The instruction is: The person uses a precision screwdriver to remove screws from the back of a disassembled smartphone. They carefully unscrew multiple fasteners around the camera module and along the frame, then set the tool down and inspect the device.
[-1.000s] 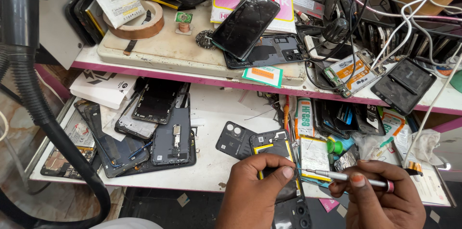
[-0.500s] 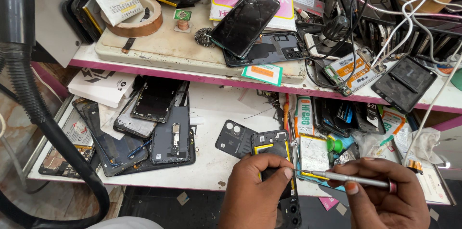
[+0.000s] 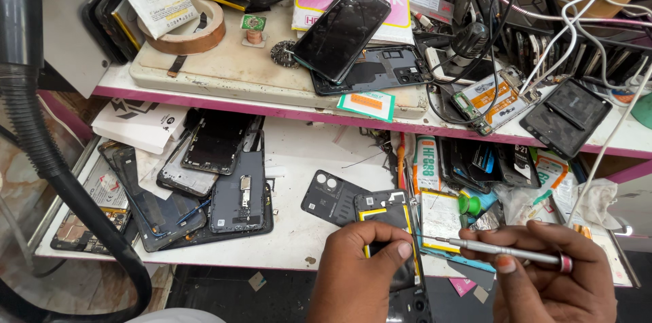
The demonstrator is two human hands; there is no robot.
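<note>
At the bottom of the frame, the left hand grips a flat, opened black phone; the right hand pinches a slim metal screwdriver, tip at the phone's edge.

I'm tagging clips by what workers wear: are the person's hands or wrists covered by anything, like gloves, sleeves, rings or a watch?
Both are bare. The left hand and the right hand show no gloves and no rings on the visible fingers. No sleeve or watch shows on what is seen of the wrists, which the bottom edge cuts off. Fingernails are short and unpainted.
</note>
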